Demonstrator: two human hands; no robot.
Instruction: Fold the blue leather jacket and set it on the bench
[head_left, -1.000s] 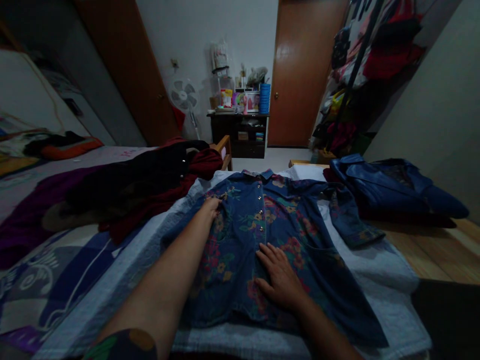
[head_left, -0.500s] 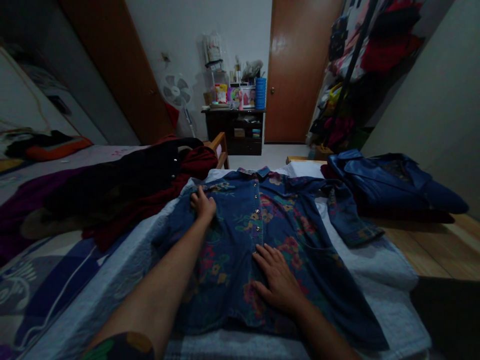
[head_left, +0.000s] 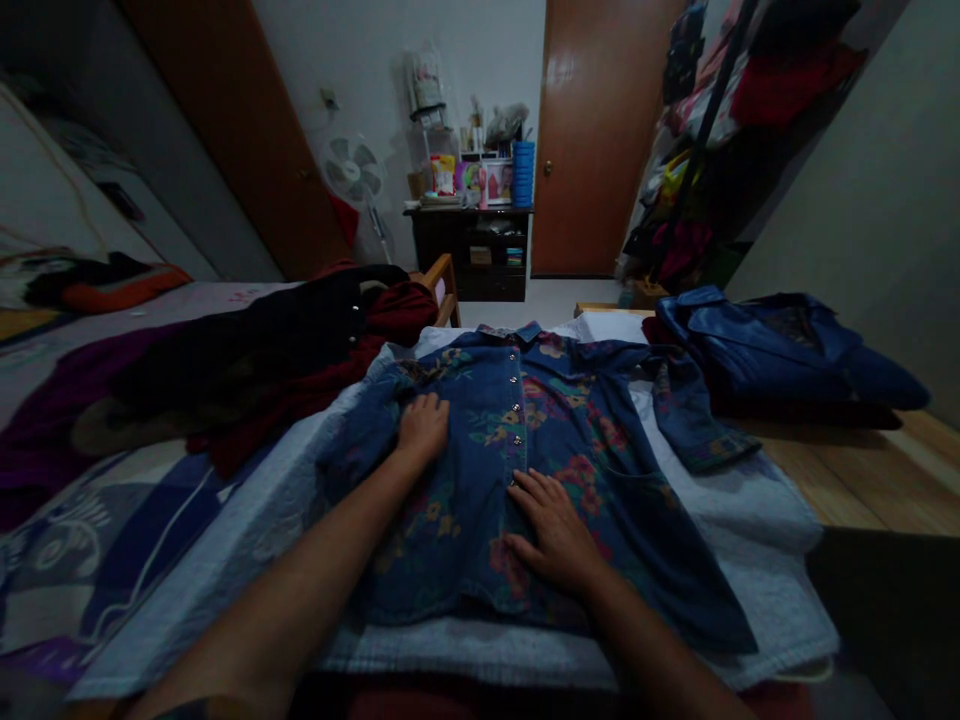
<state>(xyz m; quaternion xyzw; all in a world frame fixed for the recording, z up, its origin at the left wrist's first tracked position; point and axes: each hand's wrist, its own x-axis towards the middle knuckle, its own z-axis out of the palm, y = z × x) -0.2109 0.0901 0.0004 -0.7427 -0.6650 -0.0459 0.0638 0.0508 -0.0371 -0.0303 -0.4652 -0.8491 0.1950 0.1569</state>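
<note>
A blue denim shirt with a floral print (head_left: 480,400) lies spread out, collar away from me, on a pale cloth (head_left: 750,520). My left hand (head_left: 425,425) rests on the shirt's left chest area, its fingers slightly bent and lying on the fabric. Flat beside the lower buttons, my right hand (head_left: 551,525) has its fingers spread over the front. The right-side sleeve bends outward and down over the pale cloth. Most of the left-side sleeve is hard to make out.
Dark and red clothes (head_left: 247,350) are heaped at the left. Folded blue garments (head_left: 787,350) lie on a wooden surface (head_left: 885,480) at the right. Beyond stand a fan (head_left: 354,170), a dark cabinet (head_left: 472,260) and a wooden door (head_left: 600,140).
My left hand has moved from near the shoulder down and slightly right across the shirt. My right hand stays at the lower buttons. The view has shifted slightly.
</note>
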